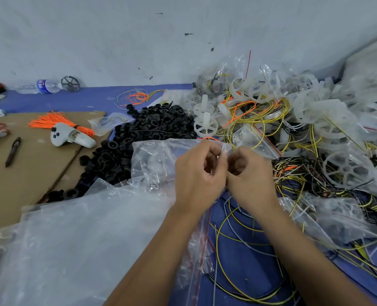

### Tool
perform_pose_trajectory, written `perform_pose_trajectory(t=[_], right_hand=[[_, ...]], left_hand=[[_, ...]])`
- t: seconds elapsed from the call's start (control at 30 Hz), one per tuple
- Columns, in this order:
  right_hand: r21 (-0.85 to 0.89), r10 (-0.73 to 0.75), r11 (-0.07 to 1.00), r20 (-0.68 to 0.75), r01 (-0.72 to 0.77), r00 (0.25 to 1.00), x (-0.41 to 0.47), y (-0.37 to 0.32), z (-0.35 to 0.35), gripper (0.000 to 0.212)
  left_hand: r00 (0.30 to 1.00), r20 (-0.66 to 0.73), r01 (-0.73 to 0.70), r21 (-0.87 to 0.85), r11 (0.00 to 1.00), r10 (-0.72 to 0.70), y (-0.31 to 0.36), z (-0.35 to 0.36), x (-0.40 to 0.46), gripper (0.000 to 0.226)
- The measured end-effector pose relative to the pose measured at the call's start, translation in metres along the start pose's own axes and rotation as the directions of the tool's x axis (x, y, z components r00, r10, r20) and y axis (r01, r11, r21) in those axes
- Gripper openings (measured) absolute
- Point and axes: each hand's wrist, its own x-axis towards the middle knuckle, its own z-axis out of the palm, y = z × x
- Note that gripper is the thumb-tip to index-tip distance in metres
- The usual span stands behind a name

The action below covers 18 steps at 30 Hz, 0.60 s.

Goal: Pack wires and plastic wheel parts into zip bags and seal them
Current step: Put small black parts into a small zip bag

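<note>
Both hands, left hand (pixel 199 173) and right hand (pixel 249 173), pinch the zip bag (pixel 161 160) mouth, bag stretching leftward.

Head cam, fwd-down, close over hands (pixel 225 171) at cluttered table (pixel 77 100)

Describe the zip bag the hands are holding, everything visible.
The zip bag is clear, thin, crinkled plastic with a red line running along it, seen below the left wrist. Its top edge is pinched between the left hand and the right hand, which meet at center frame with fingers curled on the film. The bag hangs down from them toward the camera, over the blue surface and loose yellow wires. Whether it holds anything, or is sealed, cannot be told.
</note>
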Motion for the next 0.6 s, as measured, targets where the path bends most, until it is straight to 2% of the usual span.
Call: perform_pose_trajectory(t=[0.07,0.13,0.17,0.23,0.3,0.43,0.47,0.53,0.6], right_hand=[[0.286,-0.017,0.957,0.185,-0.037,0.983,-0.001,-0.002,0.001,0.013],[0.511,-0.066,0.846,0.387,-0.154,0.920,-0.004,-0.002,0.002,0.023],[0.544,-0.074,0.811,0.462,-0.216,0.884,-0.005,-0.002,0.003,0.023],[0.509,-0.049,0.817,0.531,-0.272,0.846,-0.006,0.001,0.006,0.019],[0.452,-0.032,0.858,0.519,-0.242,0.854,-0.008,0.002,0.009,0.022],[0.444,-0.040,0.869,0.502,-0.217,0.864,-0.011,-0.002,0.008,0.045],[0.402,-0.039,0.901,0.450,-0.163,0.892,-0.010,-0.002,0.008,0.043],[0.298,-0.029,0.954,0.237,-0.044,0.971,-0.005,-0.002,0.008,0.041],[0.305,0.046,0.951,0.014,-0.048,0.999,0.005,-0.002,0.009,0.039]], left_hand=[[0.999,-0.027,-0.032,0.012,0.999,0.032,0.001,0.000,-0.001,0.005],[0.997,-0.072,-0.037,-0.020,0.999,0.035,0.003,-0.001,-0.001,0.006],[0.995,-0.095,-0.033,-0.040,0.999,0.029,0.003,-0.001,0.000,0.008],[0.991,-0.132,-0.026,-0.059,0.998,0.018,0.003,-0.001,0.000,0.011],[0.991,-0.132,-0.025,-0.059,0.998,0.017,0.004,-0.001,0.000,0.010],[0.997,-0.067,-0.028,-0.004,1.000,0.028,0.003,0.001,-0.001,0.011],[0.998,-0.055,-0.006,0.004,1.000,0.006,0.003,0.001,0.000,0.012],[0.998,-0.039,0.058,0.049,0.997,-0.056,0.003,-0.001,0.002,0.012],[0.994,-0.041,0.108,0.174,0.979,-0.102,0.002,-0.003,0.004,0.014]])
